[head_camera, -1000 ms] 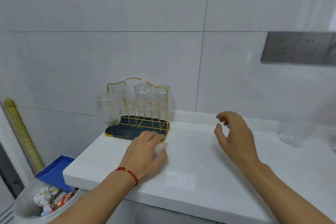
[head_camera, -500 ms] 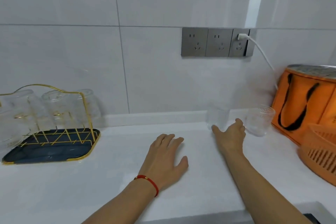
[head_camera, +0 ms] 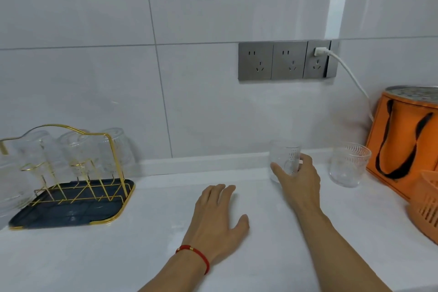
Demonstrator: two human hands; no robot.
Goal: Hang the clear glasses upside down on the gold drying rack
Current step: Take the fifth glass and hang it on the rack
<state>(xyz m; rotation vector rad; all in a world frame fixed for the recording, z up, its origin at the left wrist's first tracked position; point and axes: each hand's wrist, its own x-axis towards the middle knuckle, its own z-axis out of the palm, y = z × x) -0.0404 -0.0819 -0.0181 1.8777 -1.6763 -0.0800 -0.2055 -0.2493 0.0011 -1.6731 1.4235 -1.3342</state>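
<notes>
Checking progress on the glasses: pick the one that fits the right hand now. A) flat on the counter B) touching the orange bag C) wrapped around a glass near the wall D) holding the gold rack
C: the right hand curls its fingers around the glass standing by the wall, thumb behind it.

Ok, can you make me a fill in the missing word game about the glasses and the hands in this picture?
1. The right hand is wrapped around a clear ____ by the wall.
2. The left hand lies flat on the white ____.
3. The left wrist wears a ____ string bracelet.
4. The gold drying rack stands on a dark ____.

Missing words: glass; counter; red; tray
</notes>
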